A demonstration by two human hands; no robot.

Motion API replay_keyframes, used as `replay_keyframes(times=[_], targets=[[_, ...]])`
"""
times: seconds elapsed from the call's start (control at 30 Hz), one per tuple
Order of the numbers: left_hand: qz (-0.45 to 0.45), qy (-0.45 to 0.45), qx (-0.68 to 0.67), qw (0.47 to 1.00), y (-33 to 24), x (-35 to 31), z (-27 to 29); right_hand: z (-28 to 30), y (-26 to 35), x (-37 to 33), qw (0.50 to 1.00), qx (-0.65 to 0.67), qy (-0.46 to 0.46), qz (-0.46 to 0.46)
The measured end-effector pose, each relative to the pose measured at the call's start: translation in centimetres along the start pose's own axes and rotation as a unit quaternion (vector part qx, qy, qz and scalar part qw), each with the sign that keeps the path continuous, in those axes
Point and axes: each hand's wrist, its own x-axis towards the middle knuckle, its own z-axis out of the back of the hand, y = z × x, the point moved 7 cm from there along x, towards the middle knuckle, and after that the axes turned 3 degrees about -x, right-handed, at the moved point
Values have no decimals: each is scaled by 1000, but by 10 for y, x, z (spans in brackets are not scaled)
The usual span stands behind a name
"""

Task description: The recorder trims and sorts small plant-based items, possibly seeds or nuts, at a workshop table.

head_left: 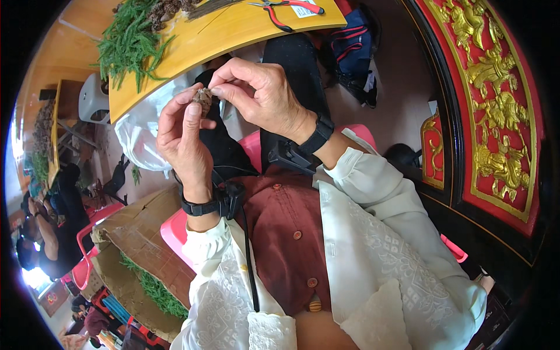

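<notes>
Holding a small pine cone point(202, 104) in the left hand point(185, 131), clamping it between thumb and fingers; reaching to its upper end with the right hand point(265, 96), bending thumb and forefinger close together there; not being able to tell whether pinching the cone's tip or something thin beside it; having the cone between both hands, ahead of the buttoned maroon shirt point(274, 227) and just short of the counter point(233, 36); pointing its long axis roughly away from the body, offering the far end to the right fingertips; enclosing it more fully with the left.

Seeing rough, grey-brown, overlapping scales on the cone; facing a smooth yellow countertop; seeing on it feathery green sprigs point(131, 44), a heap of darker, knobbly cones point(166, 13) and pliers point(269, 6) with curved red-and-black handles; having a crumpled, translucent plastic bag point(143, 140) below the edge, near the left hand; having a stiff brown cardboard box point(143, 219) to the left, holding more greenery point(153, 291); wearing dark wrist straps point(318, 134) and soft white sleeves point(379, 181); sitting beside a carved panel point(500, 111), gilded in relief on red.
</notes>
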Motion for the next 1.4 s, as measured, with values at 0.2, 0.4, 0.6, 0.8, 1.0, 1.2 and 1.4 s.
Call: replay_keyframes(times=[0.2, 0.4, 0.6, 0.8, 1.0, 1.2, 1.4], targets=[[60, -12, -31, 998, 9, 0, 4, 0, 2, -1, 999, -19, -3, 33], [51, 7, -47, 998, 10, 3, -1, 2, -1, 2, 999, -18, -1, 48], [41, 34, -58, 997, 11, 5, 0, 0, 1, 2, 998, -29, 10, 55], [39, 47, -67, 996, 10, 5, 2, -3, 2, 2, 997, -31, 20, 71], [51, 1, -16, 999, 7, 4, 5, -4, 4, 2, 996, -34, 22, 80], [59, 26, -20, 998, 8, 4, 8, -4, 4, 2, 996, -29, 25, 75], [124, 54, -55, 989, 11, 3, 9, -2, -3, 1, 998, -21, 58, 21]])
